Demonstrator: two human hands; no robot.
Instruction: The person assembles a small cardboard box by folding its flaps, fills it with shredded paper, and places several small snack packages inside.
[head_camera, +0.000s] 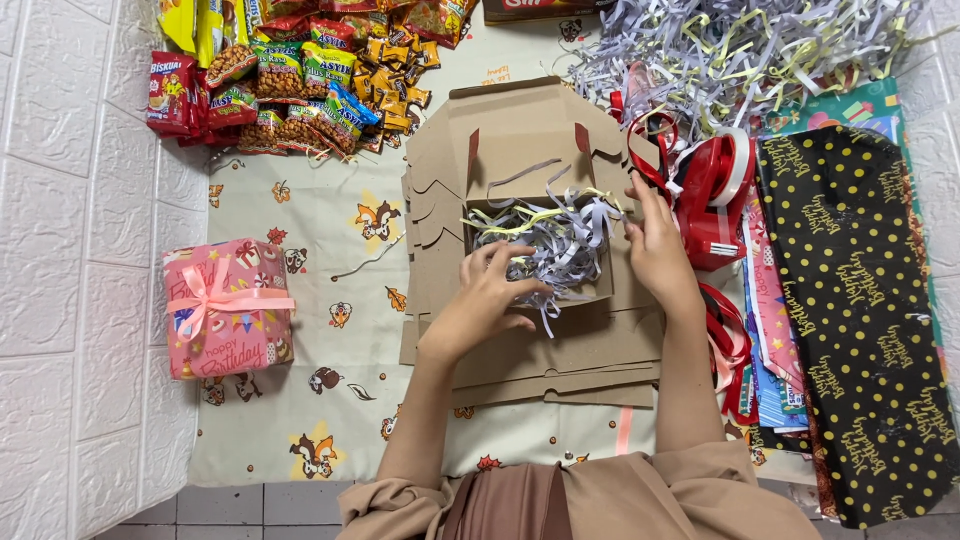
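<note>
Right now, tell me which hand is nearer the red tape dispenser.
Right. The right hand rests at the box's right edge, just beside the red tape dispenser; the left hand presses the shredded paper farther away.

Open brown cardboard box (540, 300) atop flat cardboard; grey-yellow paper shreds (550, 235) inside

A pink wrapped gift box (228, 308) with a pink ribbon bow sat at my nine o'clock. Green, red and yellow snack packets (290, 70) lay heaped at eleven o'clock. An open brown cardboard box (520, 140) stood straight ahead at twelve.
</note>
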